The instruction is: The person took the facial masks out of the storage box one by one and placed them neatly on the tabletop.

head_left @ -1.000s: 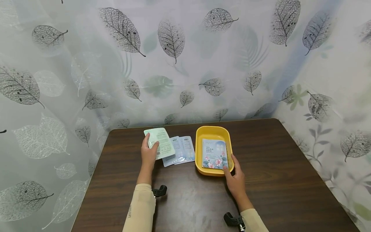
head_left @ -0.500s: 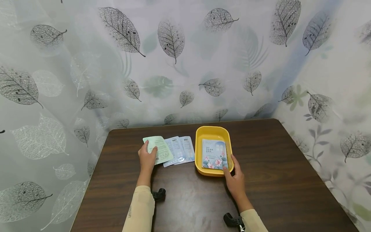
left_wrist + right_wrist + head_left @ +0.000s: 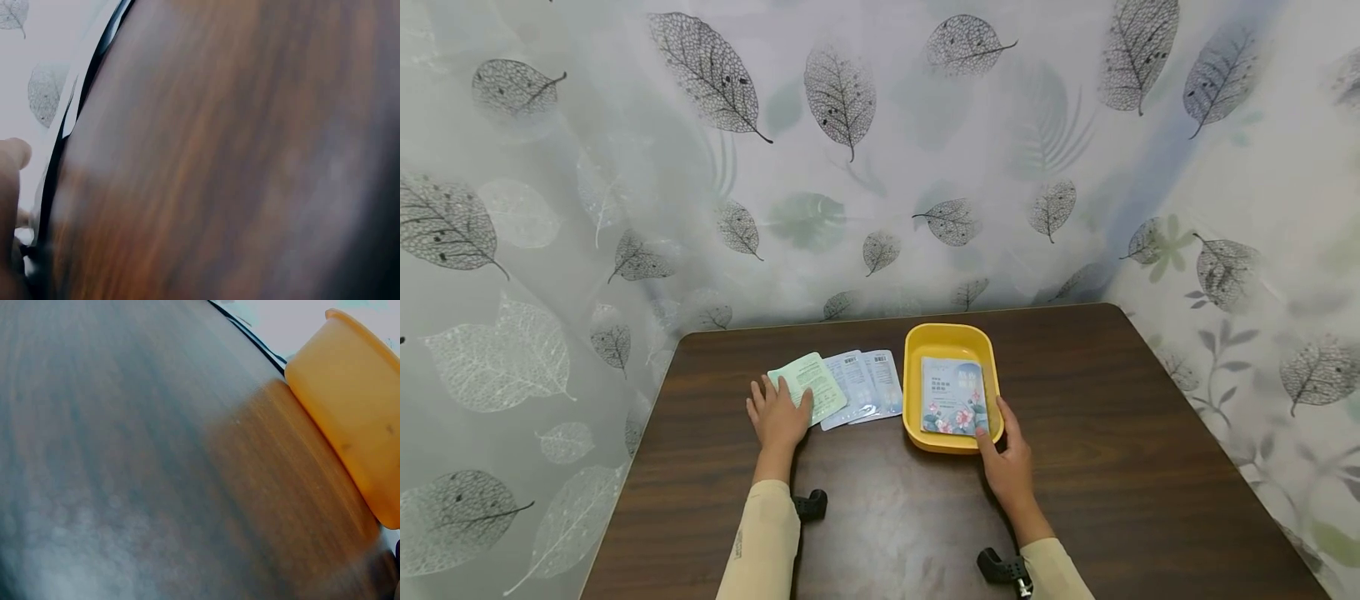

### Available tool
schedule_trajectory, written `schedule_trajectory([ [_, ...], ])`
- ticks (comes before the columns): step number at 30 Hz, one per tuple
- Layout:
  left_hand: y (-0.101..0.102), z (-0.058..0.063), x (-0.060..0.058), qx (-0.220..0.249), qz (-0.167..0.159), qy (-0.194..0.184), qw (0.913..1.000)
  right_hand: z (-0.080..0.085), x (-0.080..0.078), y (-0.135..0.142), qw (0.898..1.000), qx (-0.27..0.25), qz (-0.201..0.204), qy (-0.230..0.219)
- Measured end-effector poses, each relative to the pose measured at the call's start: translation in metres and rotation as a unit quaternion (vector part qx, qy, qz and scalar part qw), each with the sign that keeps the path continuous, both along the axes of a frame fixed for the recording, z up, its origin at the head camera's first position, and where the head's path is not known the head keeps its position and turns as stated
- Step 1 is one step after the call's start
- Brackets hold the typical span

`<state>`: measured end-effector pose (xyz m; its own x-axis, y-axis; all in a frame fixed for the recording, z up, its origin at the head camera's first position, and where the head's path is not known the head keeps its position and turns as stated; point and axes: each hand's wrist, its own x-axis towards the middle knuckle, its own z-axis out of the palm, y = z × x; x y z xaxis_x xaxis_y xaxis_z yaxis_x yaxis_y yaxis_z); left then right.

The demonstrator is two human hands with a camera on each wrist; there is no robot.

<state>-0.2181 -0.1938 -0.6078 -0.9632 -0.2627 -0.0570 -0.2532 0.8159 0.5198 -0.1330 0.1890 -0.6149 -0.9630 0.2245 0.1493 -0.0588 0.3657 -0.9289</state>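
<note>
A pale green sachet with printed text lies on the left part of the table. My left hand rests with spread fingers over its near left corner. Beside it, two light blue sachets with barcodes overlap each other and meet the green one's edge. My right hand grips the near right rim of a yellow plastic tub, thumb inside and fingers along the outer wall. A blue sachet with pink flowers lies in the tub. The tub's side fills the upper right of the right wrist view.
The dark wood-grain table ends at a back edge against a leaf-patterned curtain, which also hangs along both sides. Black wrist cameras sit on both forearms, below the cream sleeves' cuffs.
The left hand has lowered the green sachet to the table beside the blue ones and loosened its fingers from it. The right hand and the tub have stayed in place.
</note>
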Motion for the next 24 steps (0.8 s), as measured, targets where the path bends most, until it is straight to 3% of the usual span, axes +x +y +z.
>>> schedule_trajectory([
  [9, 0.0051, -0.0033, 0.0003, -0.047, -0.001, 0.006, 0.9989, -0.0006, -0.0003, 0.001, 1.0, -0.017, 0.01, 0.006],
  [24, 0.0078, -0.0052, 0.0025, -0.054, 0.006, 0.016, 0.9984, -0.0015, -0.0006, 0.0016, 1.0, -0.003, 0.001, -0.001],
])
